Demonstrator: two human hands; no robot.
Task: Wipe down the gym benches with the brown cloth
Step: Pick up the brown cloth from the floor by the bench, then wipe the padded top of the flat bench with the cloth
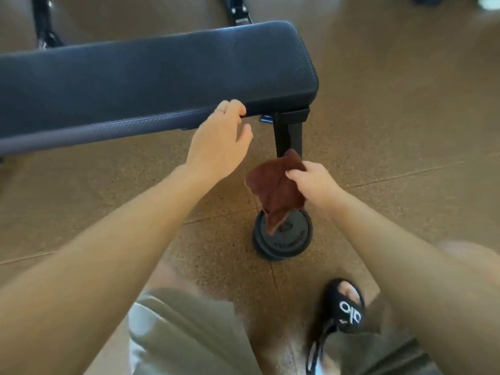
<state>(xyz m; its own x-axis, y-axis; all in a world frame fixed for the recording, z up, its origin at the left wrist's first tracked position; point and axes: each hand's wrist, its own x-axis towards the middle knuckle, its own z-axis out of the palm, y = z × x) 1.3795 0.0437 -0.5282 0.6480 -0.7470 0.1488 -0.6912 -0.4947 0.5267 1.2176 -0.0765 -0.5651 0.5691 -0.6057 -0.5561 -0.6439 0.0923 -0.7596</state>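
A dark padded gym bench (151,77) runs from the left edge to the upper middle, with a black metal leg (288,136) under its right end. My left hand (219,139) touches the near edge of the pad, fingers curled against its side, thumb apart. My right hand (313,182) is below the bench's right end, shut on the brown cloth (273,190). The cloth hangs loose in the air over the floor, apart from the bench.
A stack of black weight plates (284,239) lies on the speckled brown floor just under the hanging cloth. My foot in a black slide sandal (346,307) stands at the lower right. Black machine frames (238,12) rise behind the bench.
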